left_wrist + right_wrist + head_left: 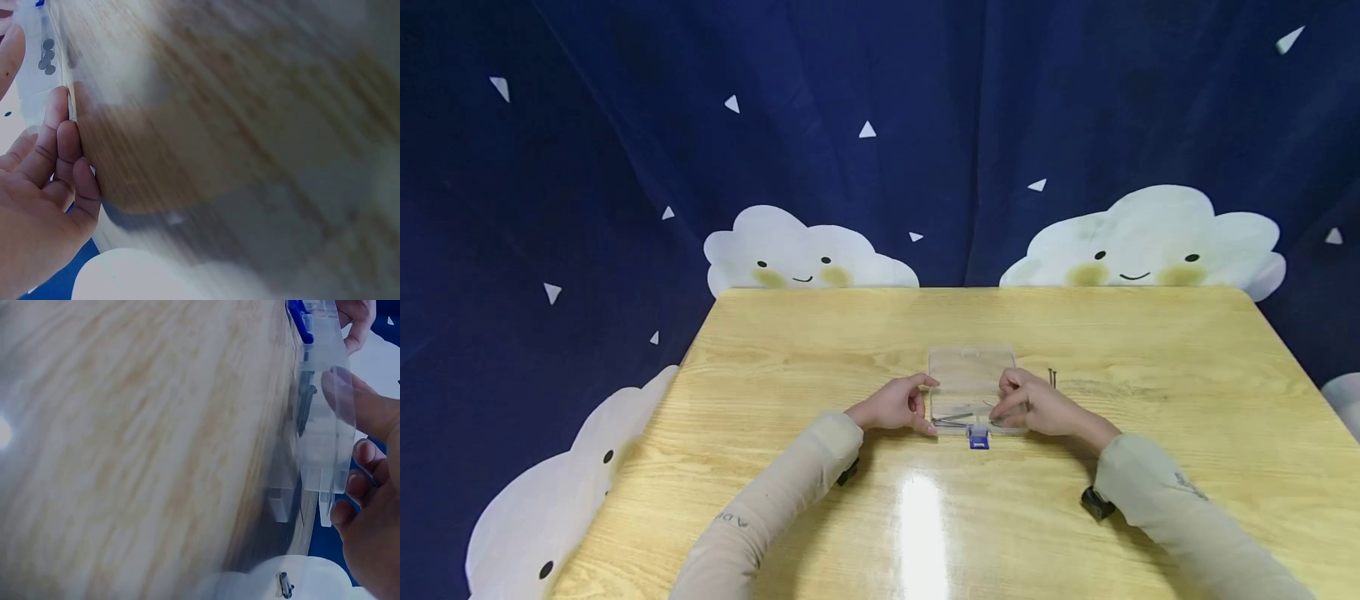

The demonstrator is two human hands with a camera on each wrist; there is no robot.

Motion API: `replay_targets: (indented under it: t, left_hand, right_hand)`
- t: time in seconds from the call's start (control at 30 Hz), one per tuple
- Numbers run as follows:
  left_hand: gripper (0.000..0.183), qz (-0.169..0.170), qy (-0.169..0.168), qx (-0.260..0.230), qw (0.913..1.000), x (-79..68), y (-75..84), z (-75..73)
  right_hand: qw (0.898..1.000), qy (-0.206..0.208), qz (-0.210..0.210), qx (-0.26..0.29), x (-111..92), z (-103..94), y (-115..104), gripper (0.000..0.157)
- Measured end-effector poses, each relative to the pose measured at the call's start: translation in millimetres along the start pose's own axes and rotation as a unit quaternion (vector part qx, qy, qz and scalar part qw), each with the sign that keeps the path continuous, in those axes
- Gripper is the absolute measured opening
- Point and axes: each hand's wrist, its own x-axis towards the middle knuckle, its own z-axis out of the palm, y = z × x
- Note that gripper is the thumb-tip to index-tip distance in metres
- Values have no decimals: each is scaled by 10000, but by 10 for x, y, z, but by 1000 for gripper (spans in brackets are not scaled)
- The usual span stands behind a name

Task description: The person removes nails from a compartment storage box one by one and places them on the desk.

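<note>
A clear plastic box lies on the table with its lid folded back and a blue latch at its front edge. Several nails lie in its left part; in the left wrist view their round heads show through the wall. My left hand grips the box's left end, thumb in front and fingers behind. At the right end, my right hand reaches in with thumb and forefinger, over dark nails in that compartment. Whether it pinches one I cannot tell. Its other fingers are curled outside the wall.
Two loose nails are on the wooden table behind my right hand. A dark blue curtain with clouds hangs beyond the table's far edge. Wrist devices sit under both sleeves.
</note>
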Motion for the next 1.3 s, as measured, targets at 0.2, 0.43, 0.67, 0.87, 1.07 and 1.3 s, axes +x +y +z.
replay_targets:
  t: [0.2, 0.43, 0.67, 0.87, 1.07, 1.3]
  left_hand:
    - [75, -20, -1, 23, 10000, -16, 24, 14]
    - [74, -4, 42, 27, 10000, -15, 3, 27]
    - [73, -39, 22, -29, 10000, -14, 1, 26]
    - [74, -54, 30, -81, 9999, -27, 18, 35]
    - [73, -57, 31, -89, 9999, -41, 35, 35]
    - [73, -30, 39, -77, 10000, -24, 33, 22]
  right_hand:
    - [9996, -134, -175, -188, -2, 24, 15, 24]
    - [9980, -193, -342, -488, 4, 30, 8, 27]
    - [9959, -325, -407, -742, 8, 21, 6, 28]
    - [9941, -535, -360, -876, 21, 25, -2, 25]
    - [9928, -541, -425, -983, 25, 24, -13, 25]
    - [9917, -629, -295, -1078, 39, -14, -30, 22]
